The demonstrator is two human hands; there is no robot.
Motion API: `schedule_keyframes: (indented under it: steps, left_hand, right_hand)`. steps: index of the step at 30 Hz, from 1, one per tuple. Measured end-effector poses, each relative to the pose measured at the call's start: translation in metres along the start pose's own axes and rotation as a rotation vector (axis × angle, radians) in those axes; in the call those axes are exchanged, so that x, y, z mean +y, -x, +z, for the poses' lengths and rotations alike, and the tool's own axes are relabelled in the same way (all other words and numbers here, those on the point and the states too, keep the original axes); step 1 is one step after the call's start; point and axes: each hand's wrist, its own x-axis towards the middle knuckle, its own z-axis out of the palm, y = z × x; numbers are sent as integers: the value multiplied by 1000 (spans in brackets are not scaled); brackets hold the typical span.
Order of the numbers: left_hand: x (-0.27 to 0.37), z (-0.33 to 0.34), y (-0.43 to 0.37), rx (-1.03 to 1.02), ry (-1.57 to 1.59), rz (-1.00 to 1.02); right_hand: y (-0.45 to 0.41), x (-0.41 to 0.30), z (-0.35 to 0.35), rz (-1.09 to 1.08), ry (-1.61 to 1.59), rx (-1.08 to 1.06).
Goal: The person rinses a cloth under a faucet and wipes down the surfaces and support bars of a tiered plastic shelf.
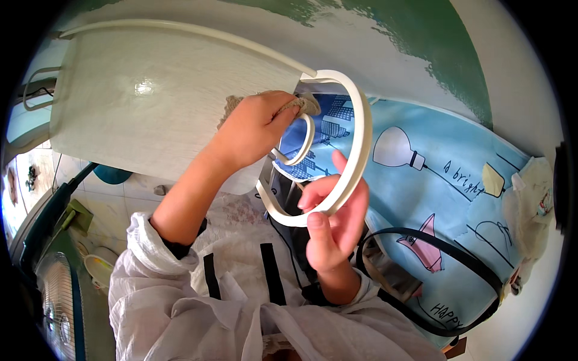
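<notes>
A pale board [158, 113] with a curved cream rail [194, 28] along its far edge fills the upper left. At its right end stands a large white curved loop [362, 131], with a smaller white loop [309, 144] inside it. My left hand [255, 131] holds a bunched brown cloth [309, 104] at the board's right end, beside the top of the small loop. Lower on the large loop, my right hand [336, 234] has its thumb in front and its fingers partly behind the tube. Part of the cloth is hidden under my left hand.
A blue printed cover [406, 189] lies to the right, with a black hoop-shaped strap [492, 280] over it and a crumpled pale cloth [533, 203] at its edge. A fan [58, 311] stands at lower left, near a basin [100, 268]. A painted wall [384, 58] rises behind.
</notes>
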Motion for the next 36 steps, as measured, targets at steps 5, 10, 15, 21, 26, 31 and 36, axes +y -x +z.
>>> schedule_keyframes:
  steps: [5,10,15,21,26,31,36]
  left_hand:
    - [-2,-9,-5,-75,-46,121]
    - [16,-2,2,-78,82,239]
    - [14,10,22,71,-174,751]
    - [-6,14,37,-4,-258,719]
    - [-10,12,51,178,-490,890]
    - [-19,2,60,52,-568,860]
    - [-38,2,70,-55,-723,735]
  right_hand:
    - [4,-11,0,49,-108,-115]
    - [4,-11,-2,86,-169,-118]
    - [5,-11,-4,128,-225,-122]
    - [7,-13,2,157,-220,-56]
    - [4,-14,2,160,-206,-39]
    - [4,-17,3,191,-177,-7]
    - [3,-16,3,177,-144,-22]
